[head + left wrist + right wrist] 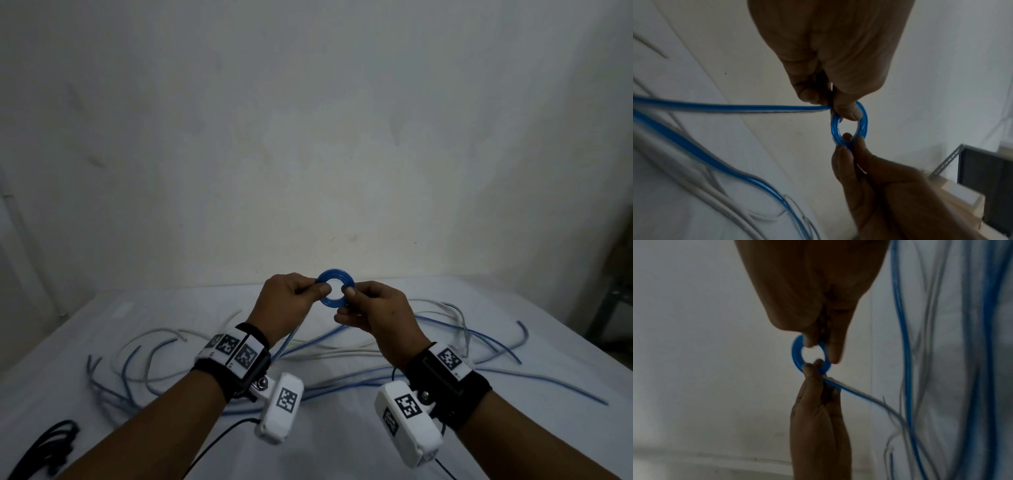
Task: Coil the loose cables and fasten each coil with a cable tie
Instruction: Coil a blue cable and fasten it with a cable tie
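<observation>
The blue coil (336,287) is a small tight ring of cable held up above the desk (342,445), in front of the pale wall (308,120), between the two hands. The left hand (287,305) pinches the ring's left side, thumb on the near face and fingers curled behind it. The right hand (376,315) pinches the right and lower side, thumb and forefinger closed on the turns. So each grip is clenched on the coil, neither released.

In the left wrist view a tail of blue cable (725,108) runs from the coil (849,125) away to the left, leaving the ring at the left hand's fingertips (846,112); the right hand (879,178) meets the ring from below. The right wrist view shows the same ring (797,353) with the tail (849,390) slanting down to the right, toward the cables on the desk.

Loose cables (342,349), blue and whitish, lie spread in long loops across the white desk under and behind the forearms, reaching left and right. A bunch of black strands (51,445) lies at the near left edge; what they are cannot be told. Each wrist carries a black band and a white camera unit (279,411) with square printed markers.
</observation>
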